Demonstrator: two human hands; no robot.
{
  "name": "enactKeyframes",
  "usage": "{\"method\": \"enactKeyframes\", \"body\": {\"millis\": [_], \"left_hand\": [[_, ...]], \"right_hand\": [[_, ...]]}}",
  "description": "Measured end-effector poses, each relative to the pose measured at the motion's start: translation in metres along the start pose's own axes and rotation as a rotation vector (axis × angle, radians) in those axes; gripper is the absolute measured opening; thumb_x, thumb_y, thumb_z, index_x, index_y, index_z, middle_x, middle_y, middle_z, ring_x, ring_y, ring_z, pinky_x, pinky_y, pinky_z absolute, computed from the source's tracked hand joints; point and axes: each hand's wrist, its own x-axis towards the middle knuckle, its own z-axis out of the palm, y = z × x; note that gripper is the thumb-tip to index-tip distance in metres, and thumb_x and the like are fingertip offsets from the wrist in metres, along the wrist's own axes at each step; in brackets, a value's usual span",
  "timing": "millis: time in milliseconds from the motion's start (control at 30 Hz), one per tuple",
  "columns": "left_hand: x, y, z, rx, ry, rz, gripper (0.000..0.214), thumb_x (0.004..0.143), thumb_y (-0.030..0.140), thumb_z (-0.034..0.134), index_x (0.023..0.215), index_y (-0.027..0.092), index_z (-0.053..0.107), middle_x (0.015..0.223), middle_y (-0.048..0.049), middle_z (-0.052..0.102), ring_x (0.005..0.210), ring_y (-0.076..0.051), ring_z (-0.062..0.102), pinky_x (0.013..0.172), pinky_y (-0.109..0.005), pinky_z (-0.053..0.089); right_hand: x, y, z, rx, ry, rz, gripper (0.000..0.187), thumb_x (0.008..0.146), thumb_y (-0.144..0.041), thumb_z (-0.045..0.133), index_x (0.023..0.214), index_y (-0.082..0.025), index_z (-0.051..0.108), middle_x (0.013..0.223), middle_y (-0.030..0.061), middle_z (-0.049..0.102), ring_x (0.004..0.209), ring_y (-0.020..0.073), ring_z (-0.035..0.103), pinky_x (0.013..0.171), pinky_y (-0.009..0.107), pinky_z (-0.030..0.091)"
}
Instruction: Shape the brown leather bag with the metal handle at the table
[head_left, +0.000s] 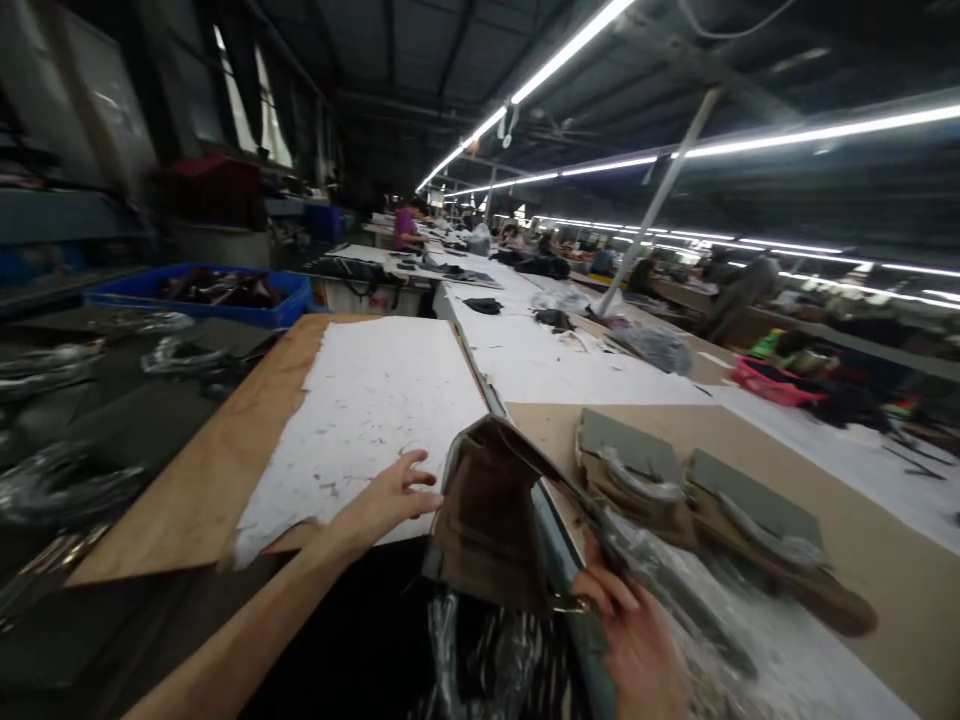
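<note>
Brown fabric is catching my eye first: a boxy brown fabric bag [491, 530] with a dark, stiff flap is hanging in front of the person, at the near edge of the worktables. The right hand [634, 625] is gripping its right side, fingers curling around the edge. The left hand [394, 497] is hovering at the bag's left edge, fingers loosely spread and grasping nothing; whether a fingertip is touching, I cannot tell. Crumpled clear plastic wrapping [446, 640] is dangling below the bag. To the right, two brown bags with grey-green flaps [630, 445] are lying side by side on a flat tan sheet [862, 520]. To the left, a ragged-edged white paper sheet [386, 375], dotted with small scraps, is covering part of a light wooden board [247, 430]. Beyond it, a shallow blue plastic crate [296, 300] is holding dark things.
</note>
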Motion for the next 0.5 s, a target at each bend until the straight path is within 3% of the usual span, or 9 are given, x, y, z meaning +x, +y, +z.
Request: {"method": "enactKeyframes", "body": {"millis": [100, 200, 267, 367, 433, 500], "left_hand": [[-0.001, 0.008, 0.008, -0.066, -0.053, 0.025, 0.079, 0.064, 0.04, 0.065, 0.126, 0.01, 0.027, 0.109, -0.0168, 0.05, 0.087, -0.021, 0.053, 0.069, -0.031, 0.045], [-0.003, 0.007, 0.014, -0.098, -0.127, 0.066, 0.072, 0.07, 0.045, 0.059, 0.126, 0.011, 0.027, 0.103, -0.0147, 0.053, 0.086, -0.021, 0.053, 0.066, -0.029, 0.044], [-0.002, 0.003, 0.015, -0.045, -0.061, 0.076, 0.081, 0.067, 0.047, 0.063, 0.129, 0.015, 0.022, 0.115, -0.0159, 0.047, 0.085, -0.02, 0.053, 0.066, -0.029, 0.044], [0.006, 0.004, 0.011, 0.128, 0.153, 0.078, 0.098, 0.058, 0.046, 0.071, 0.134, 0.018, 0.015, 0.126, -0.016, 0.038, 0.084, -0.02, 0.053, 0.074, -0.032, 0.044], [0.013, 0.014, 0.004, 0.248, 0.219, 0.108, 0.089, 0.058, 0.04, 0.071, 0.131, 0.016, 0.026, 0.118, -0.0131, 0.047, 0.088, -0.021, 0.052, 0.079, -0.032, 0.042], [0.018, 0.028, -0.007, 0.357, 0.219, 0.171, 0.063, 0.06, 0.029, 0.065, 0.117, 0.014, 0.044, 0.102, -0.0084, 0.056, 0.089, -0.021, 0.052, 0.079, -0.031, 0.042]], "right_hand": [[0.0, 0.014, -0.006, 0.301, -0.039, 0.176, 0.012, 0.072, -0.036, 0.061, 0.074, -0.024, 0.062, 0.051, -0.0045, 0.026, 0.041, 0.0085, 0.024, 0.037, 0.022, 0.029], [-0.001, 0.019, -0.003, 0.529, -0.004, 0.243, 0.007, 0.071, -0.024, 0.062, 0.078, -0.023, 0.061, 0.051, -0.0052, 0.032, 0.04, 0.007, 0.029, 0.038, 0.019, 0.035], [-0.003, 0.02, 0.005, 0.675, 0.015, 0.298, 0.014, 0.068, -0.014, 0.064, 0.08, -0.021, 0.059, 0.05, -0.0069, 0.034, 0.041, 0.0055, 0.034, 0.04, 0.016, 0.038], [-0.003, 0.021, 0.02, 0.819, 0.005, 0.347, 0.026, 0.063, -0.004, 0.068, 0.083, -0.016, 0.056, 0.054, -0.0087, 0.042, 0.041, 0.0018, 0.038, 0.041, 0.013, 0.039], [-0.003, 0.024, 0.031, 0.853, -0.036, 0.355, 0.027, 0.063, -0.003, 0.068, 0.084, -0.014, 0.055, 0.056, -0.0093, 0.046, 0.04, -0.0001, 0.038, 0.04, 0.012, 0.037], [0.001, 0.029, 0.041, 0.851, -0.101, 0.377, 0.022, 0.068, -0.004, 0.064, 0.085, -0.015, 0.054, 0.054, -0.0097, 0.045, 0.039, -0.0003, 0.038, 0.039, 0.011, 0.036]]}}
